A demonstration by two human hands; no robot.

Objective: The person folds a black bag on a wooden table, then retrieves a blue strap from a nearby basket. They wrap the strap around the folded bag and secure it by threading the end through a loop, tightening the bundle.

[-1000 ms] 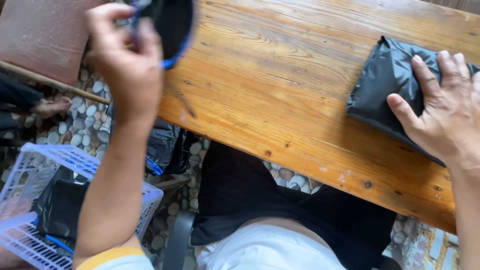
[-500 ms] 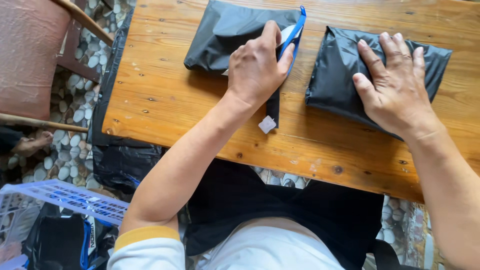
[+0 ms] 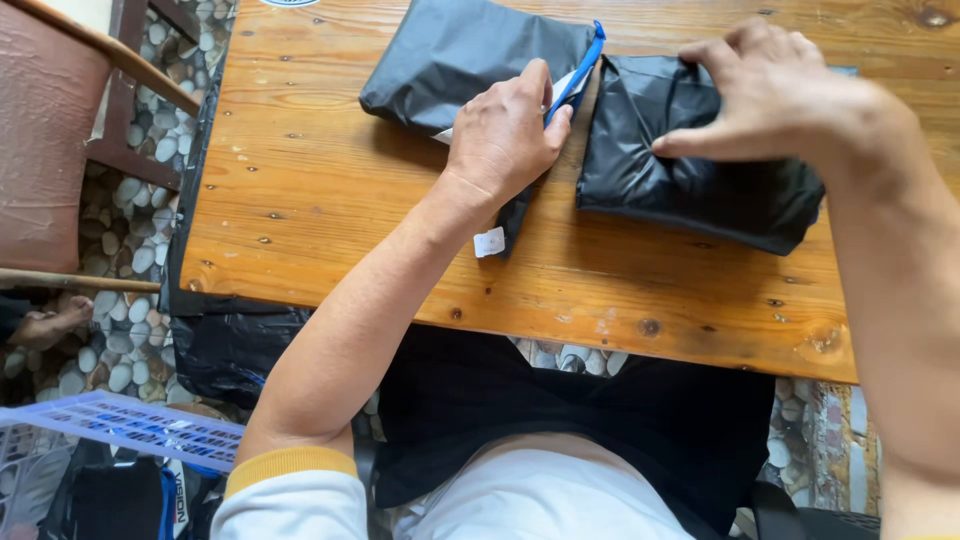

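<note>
Head view: hands on two black garment bundles.

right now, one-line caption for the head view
Left hand presses a blue-trimmed black bag; right hand touches a black bundle on a wooden table.

Bare worktop lay open toward nine o'clock and along the six o'clock edge. Two black bundles, one at twelve, the other toward two, lay just beside each other and blocked the far side.
</note>
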